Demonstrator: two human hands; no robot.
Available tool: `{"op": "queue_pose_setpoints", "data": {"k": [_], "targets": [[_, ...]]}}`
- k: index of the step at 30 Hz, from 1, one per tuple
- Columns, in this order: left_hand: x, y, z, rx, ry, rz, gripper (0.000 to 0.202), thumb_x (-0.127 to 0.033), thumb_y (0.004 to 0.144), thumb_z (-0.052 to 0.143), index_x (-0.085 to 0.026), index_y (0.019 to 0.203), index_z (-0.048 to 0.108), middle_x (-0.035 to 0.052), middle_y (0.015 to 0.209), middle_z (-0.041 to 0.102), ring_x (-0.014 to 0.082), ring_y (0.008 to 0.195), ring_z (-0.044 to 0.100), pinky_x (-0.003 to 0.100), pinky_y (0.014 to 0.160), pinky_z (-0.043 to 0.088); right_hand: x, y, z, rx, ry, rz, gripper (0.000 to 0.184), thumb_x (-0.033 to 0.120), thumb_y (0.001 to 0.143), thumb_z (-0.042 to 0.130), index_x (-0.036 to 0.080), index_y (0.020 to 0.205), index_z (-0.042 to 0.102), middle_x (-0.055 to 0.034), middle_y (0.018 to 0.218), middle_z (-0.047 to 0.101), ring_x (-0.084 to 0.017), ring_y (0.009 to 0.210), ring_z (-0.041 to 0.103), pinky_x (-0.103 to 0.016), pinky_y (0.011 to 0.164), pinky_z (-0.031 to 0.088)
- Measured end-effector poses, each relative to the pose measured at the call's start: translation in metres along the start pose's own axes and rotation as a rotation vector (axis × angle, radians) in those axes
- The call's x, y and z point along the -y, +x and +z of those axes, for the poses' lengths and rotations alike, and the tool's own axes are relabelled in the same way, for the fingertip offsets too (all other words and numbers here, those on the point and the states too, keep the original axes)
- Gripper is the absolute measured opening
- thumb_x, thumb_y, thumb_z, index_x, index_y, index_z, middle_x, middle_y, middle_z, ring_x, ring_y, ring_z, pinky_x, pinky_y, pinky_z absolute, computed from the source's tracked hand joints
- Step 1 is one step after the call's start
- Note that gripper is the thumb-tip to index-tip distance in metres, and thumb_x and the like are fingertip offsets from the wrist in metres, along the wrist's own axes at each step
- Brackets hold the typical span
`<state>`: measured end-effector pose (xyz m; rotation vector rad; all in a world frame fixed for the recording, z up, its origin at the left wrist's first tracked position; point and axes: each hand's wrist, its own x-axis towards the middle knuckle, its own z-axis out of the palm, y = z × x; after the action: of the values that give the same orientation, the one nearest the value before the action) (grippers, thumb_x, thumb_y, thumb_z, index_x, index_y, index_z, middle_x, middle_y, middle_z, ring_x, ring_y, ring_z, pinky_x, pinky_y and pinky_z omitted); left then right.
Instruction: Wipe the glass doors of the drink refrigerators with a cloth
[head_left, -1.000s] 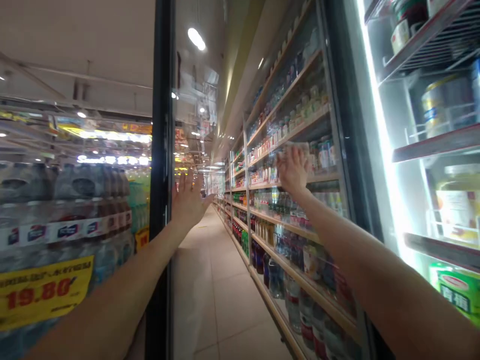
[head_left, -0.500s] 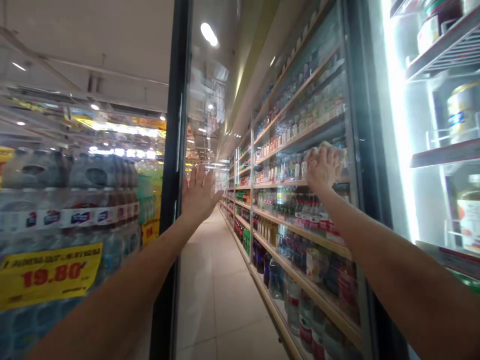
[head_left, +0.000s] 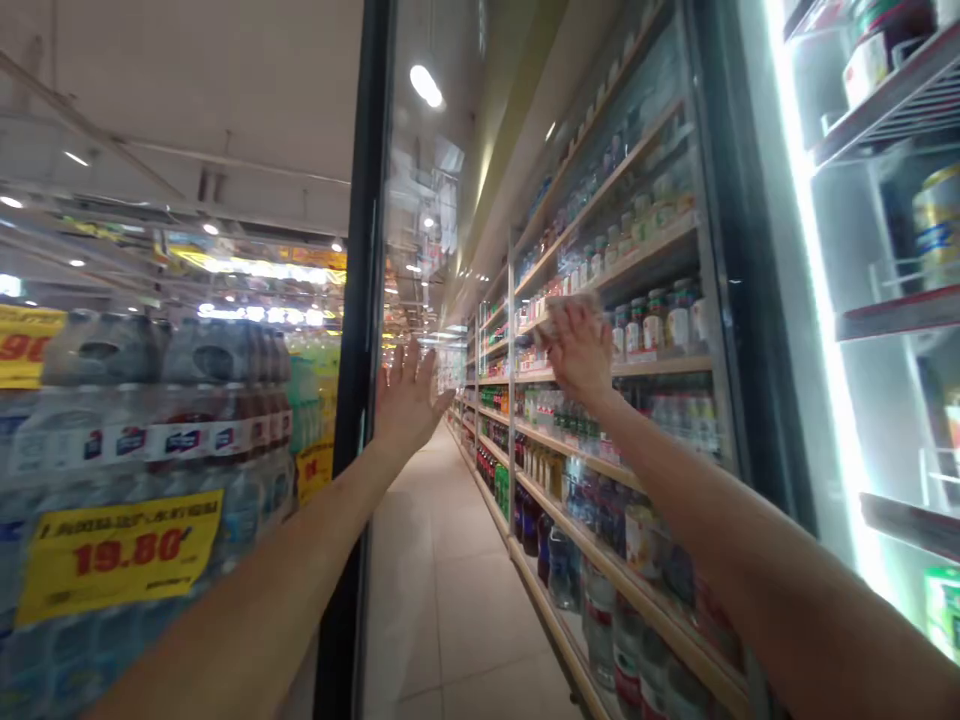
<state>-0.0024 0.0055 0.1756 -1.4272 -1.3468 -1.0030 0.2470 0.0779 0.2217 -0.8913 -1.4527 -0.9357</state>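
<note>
In front of me stands a glass door (head_left: 457,480) with a dark frame (head_left: 367,200), swung out from a lit drinks cooler. My left hand (head_left: 409,400) lies flat on the glass beside the frame, fingers spread, holding nothing. Against the same pane, farther right, my right hand (head_left: 585,360) presses a pale, crumpled cloth (head_left: 589,300) under its fingers. The hand and cloth are slightly blurred. Part of the cloth is hidden beneath the fingers.
Right of the door is the open cooler, with wire shelves (head_left: 892,100) and a bright light strip (head_left: 810,250). Packs of bottled drinks (head_left: 150,430) stand at left with a yellow price sign (head_left: 124,555). Through the glass appear long bottle shelves (head_left: 637,560) and a tiled floor (head_left: 480,620).
My right hand has moved left across the glass with the cloth. My left hand stays flat beside the frame. The view has shifted slightly.
</note>
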Motion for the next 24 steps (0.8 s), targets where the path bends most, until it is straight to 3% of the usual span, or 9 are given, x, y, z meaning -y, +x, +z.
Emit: {"op": "queue_pose_setpoints", "data": {"k": [3,6,8,11,15,18,21,24], "targets": [[0.001,-0.001,-0.001,-0.005,-0.045,-0.012,0.059,-0.046,0.086,0.039,-0.016,0.137,0.033,0.0125,0.149,0.022,0.0298,0.138,0.014,0.052,0.108,0.019,0.002,0.005,0.003,-0.054,0.027,0.137,0.052,0.031,0.088,0.032,0.017,0.138,0.035,-0.0099,0.147,0.03,-0.028,0.137,0.019,-0.057,0.107,0.014],[-0.012,0.002,-0.002,-0.09,-0.193,-0.008,0.056,-0.041,0.089,0.032,-0.011,0.136,0.033,0.0153,0.146,0.029,0.0274,0.137,0.019,0.05,0.109,0.02,0.043,-0.005,0.012,0.009,0.083,-0.015,0.052,0.032,0.088,0.033,0.017,0.138,0.034,-0.0081,0.147,0.029,-0.025,0.137,0.018,-0.054,0.11,0.013],[-0.031,0.006,-0.001,-0.161,-0.358,0.09,0.055,-0.04,0.091,0.027,-0.01,0.137,0.029,0.0154,0.144,0.032,0.0227,0.136,0.023,0.044,0.11,0.022,0.071,-0.016,0.017,0.053,0.133,-0.151,0.053,0.031,0.087,0.035,0.018,0.138,0.033,-0.0066,0.147,0.03,-0.023,0.138,0.017,-0.051,0.111,0.01],[-0.064,0.015,0.01,-0.179,-0.581,0.197,0.056,-0.043,0.092,0.022,-0.013,0.139,0.025,0.0127,0.143,0.035,0.0171,0.133,0.03,0.036,0.109,0.027,0.086,-0.029,0.016,0.065,0.219,-0.223,0.054,0.028,0.086,0.035,0.017,0.139,0.031,-0.0075,0.145,0.035,-0.02,0.137,0.019,-0.046,0.112,0.012],[-0.096,0.025,0.024,-0.18,-0.619,0.066,0.056,-0.042,0.092,0.018,-0.012,0.138,0.027,0.0158,0.142,0.036,0.0212,0.133,0.031,0.041,0.109,0.027,0.044,-0.041,0.003,-0.002,0.261,-0.246,0.054,0.031,0.084,0.038,0.018,0.136,0.036,-0.0079,0.144,0.036,-0.019,0.136,0.024,-0.043,0.111,0.02],[-0.113,0.03,0.026,-0.169,-0.441,0.012,0.052,-0.042,0.091,0.028,-0.017,0.135,0.035,0.0132,0.143,0.035,0.0271,0.134,0.027,0.05,0.109,0.022,-0.005,-0.05,-0.006,-0.07,0.117,-0.094,0.051,0.032,0.087,0.034,0.02,0.136,0.036,-0.0082,0.145,0.034,-0.023,0.137,0.022,-0.052,0.11,0.015],[-0.13,0.036,0.026,-0.138,-0.239,0.08,0.049,-0.04,0.087,0.039,-0.023,0.133,0.041,0.0083,0.148,0.027,0.0307,0.136,0.02,0.055,0.108,0.016,-0.037,-0.055,-0.008,-0.041,-0.031,0.009,0.051,0.033,0.089,0.03,0.021,0.139,0.032,-0.0078,0.147,0.031,-0.024,0.137,0.02,-0.055,0.108,0.016],[-0.132,0.041,0.027,-0.112,-0.176,0.195,0.048,-0.034,0.087,0.038,-0.025,0.134,0.039,0.005,0.149,0.024,0.0292,0.138,0.015,0.057,0.109,0.009,-0.046,-0.057,-0.007,-0.009,-0.086,0.001,0.052,0.036,0.09,0.03,0.02,0.139,0.031,-0.0069,0.148,0.027,-0.024,0.138,0.018,-0.054,0.108,0.017]]}}
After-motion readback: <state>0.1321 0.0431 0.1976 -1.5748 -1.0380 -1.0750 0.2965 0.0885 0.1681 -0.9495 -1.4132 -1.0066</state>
